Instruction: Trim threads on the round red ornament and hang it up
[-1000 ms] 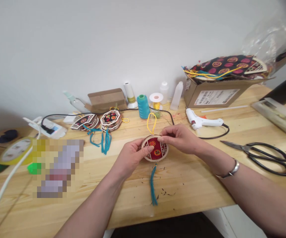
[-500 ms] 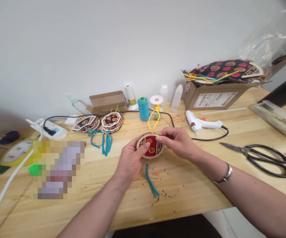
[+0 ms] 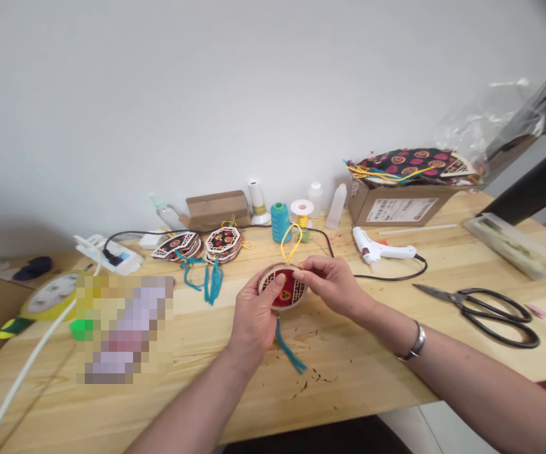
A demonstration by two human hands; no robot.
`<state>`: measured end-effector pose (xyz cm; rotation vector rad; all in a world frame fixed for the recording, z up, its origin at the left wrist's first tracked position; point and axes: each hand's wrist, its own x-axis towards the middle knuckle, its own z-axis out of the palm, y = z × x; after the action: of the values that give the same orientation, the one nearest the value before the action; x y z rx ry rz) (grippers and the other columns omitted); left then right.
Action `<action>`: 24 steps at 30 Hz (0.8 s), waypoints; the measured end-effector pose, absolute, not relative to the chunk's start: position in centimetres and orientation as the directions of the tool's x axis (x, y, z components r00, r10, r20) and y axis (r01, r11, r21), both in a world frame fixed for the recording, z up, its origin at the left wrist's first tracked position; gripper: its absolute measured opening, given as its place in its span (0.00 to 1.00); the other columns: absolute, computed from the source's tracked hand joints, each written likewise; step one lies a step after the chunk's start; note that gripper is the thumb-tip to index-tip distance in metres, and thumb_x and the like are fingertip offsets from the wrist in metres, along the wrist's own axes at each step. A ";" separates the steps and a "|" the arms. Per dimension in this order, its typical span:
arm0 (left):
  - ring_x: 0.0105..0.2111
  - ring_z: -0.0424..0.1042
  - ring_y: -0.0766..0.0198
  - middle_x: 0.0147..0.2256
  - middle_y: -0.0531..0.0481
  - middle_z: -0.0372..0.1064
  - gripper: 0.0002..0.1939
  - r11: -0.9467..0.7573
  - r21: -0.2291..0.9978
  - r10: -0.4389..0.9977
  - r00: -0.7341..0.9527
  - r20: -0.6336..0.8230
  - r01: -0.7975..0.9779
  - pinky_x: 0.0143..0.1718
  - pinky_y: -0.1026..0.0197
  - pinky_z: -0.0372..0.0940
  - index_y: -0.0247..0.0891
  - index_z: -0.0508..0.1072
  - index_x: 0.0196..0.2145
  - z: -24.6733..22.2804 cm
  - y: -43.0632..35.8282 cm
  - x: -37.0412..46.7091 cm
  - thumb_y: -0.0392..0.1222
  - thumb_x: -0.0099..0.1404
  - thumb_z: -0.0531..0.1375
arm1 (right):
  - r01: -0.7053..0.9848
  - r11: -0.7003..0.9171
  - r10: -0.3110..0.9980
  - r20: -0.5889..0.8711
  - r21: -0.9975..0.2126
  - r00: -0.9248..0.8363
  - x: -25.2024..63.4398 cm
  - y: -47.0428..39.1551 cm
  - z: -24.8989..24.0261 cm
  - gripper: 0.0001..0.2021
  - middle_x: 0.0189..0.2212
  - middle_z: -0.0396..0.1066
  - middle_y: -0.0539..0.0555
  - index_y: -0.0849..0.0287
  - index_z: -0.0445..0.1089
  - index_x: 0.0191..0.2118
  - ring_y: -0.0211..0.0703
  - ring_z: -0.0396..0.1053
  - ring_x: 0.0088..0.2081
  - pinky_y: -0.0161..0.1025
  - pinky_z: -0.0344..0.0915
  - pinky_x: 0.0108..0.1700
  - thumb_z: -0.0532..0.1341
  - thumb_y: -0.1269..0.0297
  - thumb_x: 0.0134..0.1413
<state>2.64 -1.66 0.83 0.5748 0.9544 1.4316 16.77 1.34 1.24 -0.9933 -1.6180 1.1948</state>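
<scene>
A round ornament [image 3: 285, 295] with a pale lattice rim and red patterned fabric is held above the wooden table. A yellow cord loop rises from its top and a teal tassel [image 3: 288, 348] hangs below. My left hand [image 3: 256, 312] grips its left side, thumb across the front face and fingers hidden behind. My right hand [image 3: 330, 284] pinches the upper right rim between thumb and fingers. Behind, to the left, lie a stack of octagonal ornaments [image 3: 224, 243] and a stack of fan-shaped ones [image 3: 177, 244], both with teal tassels.
Scissors [image 3: 476, 312] and a white glue gun [image 3: 381, 248] with a black cord lie right. Behind stand a teal thread cone [image 3: 280, 222], spools, bottles and a filled cardboard box [image 3: 396, 205]. A power strip [image 3: 119, 255] and white cable are left.
The camera view has shifted slightly. The ornament's face looks more tilted back, with both hands still on it. The yellow loop leans more to the right.
</scene>
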 end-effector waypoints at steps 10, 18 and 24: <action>0.29 0.73 0.65 0.30 0.50 0.77 0.12 0.053 0.831 0.979 -0.136 -0.153 -0.554 0.34 0.63 0.67 0.35 0.76 0.31 3.0 -2.3 2.4 0.40 0.48 0.69 | 0.083 0.258 0.931 0.224 -0.963 -0.289 16.2 0.5 3.5 0.13 0.19 0.63 0.48 0.61 0.69 0.25 0.33 0.57 0.23 0.33 0.56 0.25 0.61 0.55 0.50; 0.31 0.74 0.64 0.31 0.48 0.77 0.12 0.041 0.860 0.990 -0.097 -0.105 -0.509 0.35 0.63 0.68 0.35 0.76 0.33 4.2 -3.5 2.4 0.41 0.50 0.68 | 0.082 0.235 0.932 0.200 -0.969 -0.302 16.6 -1.5 4.3 0.14 0.26 0.69 0.51 0.61 0.72 0.33 0.36 0.63 0.25 0.34 0.61 0.26 0.59 0.54 0.52; 0.29 0.74 0.64 0.29 0.48 0.77 0.13 0.039 0.872 0.985 -0.128 -0.116 -0.488 0.33 0.63 0.68 0.34 0.77 0.31 4.4 -3.7 1.4 0.40 0.46 0.70 | 0.670 0.260 0.956 0.282 -0.696 -0.078 24.7 -3.0 4.4 0.19 0.39 0.71 0.63 0.61 0.68 0.47 0.50 0.69 0.36 0.46 0.66 0.35 0.56 0.53 0.54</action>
<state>1.41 -3.66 4.40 0.6963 0.9688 1.4567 24.69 -2.99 4.44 -1.4819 -1.8213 0.5110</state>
